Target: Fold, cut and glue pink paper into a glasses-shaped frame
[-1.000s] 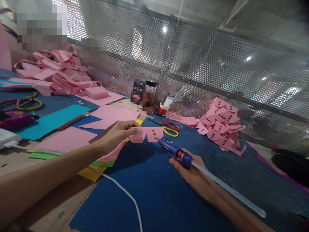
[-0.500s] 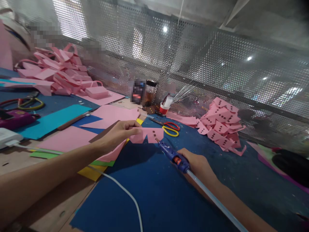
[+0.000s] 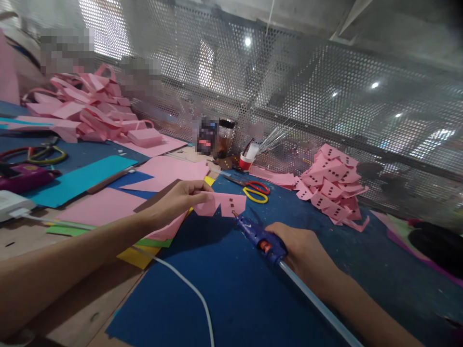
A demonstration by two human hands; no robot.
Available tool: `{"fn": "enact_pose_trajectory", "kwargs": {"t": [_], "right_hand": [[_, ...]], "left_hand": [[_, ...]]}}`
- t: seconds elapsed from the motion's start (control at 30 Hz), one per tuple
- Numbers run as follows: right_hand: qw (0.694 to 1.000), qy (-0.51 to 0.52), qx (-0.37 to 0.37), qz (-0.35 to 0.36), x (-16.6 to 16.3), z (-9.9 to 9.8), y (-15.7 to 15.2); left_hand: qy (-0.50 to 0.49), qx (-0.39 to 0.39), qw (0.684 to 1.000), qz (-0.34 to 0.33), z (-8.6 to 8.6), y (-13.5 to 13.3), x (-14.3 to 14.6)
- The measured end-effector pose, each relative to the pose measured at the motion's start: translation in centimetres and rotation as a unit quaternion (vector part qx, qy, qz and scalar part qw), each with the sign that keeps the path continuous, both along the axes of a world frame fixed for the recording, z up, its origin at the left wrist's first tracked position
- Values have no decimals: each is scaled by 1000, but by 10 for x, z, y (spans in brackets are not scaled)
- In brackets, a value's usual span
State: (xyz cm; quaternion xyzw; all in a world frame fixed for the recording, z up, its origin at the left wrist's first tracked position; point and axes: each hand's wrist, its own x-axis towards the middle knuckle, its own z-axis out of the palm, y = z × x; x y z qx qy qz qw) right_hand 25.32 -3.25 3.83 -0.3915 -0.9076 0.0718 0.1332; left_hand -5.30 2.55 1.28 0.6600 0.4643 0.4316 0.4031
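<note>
Between thumb and fingers, my left hand pinches a small notched piece of pink paper above the blue sheet. Dark square marks run down the paper's right part. My right hand is wrapped round a blue hot glue gun, with a long translucent glue stick coming out of its back end. The nozzle is at the paper's lower edge, by the lowest dark mark; whether it touches cannot be made out. Scissors with red and yellow handles lie just behind the paper.
Pink pieces with dark marks form a pile at the right. Folded pink paper shapes are heaped at the back left. A red and white cup holds thin sticks. A white cable crosses the blue sheet. Perforated metal panels stand behind.
The glue gun's back end and my right hand have shifted slightly down and right. Its nozzle stays near the lowest mark. My left hand keeps the pink paper almost still.
</note>
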Motion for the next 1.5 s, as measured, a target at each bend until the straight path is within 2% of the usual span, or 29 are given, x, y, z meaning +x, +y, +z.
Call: {"fn": "enact_pose_trajectory", "kwargs": {"t": [0.17,0.87,1.3,1.5], "right_hand": [[1000,-11,1,-1,-1,0,0],[999,-44,10,-13,-2,0,0],[998,-42,41,-6,0,-7,3],[999,-35,32,-3,0,-6,2]], "left_hand": [[9,-5,1000,9,3,-2,1],[21,-4,999,-32,4,-3,-1],[28,-13,998,-47,6,-5,-1],[31,-11,999,-36,5,-4,-1]]}}
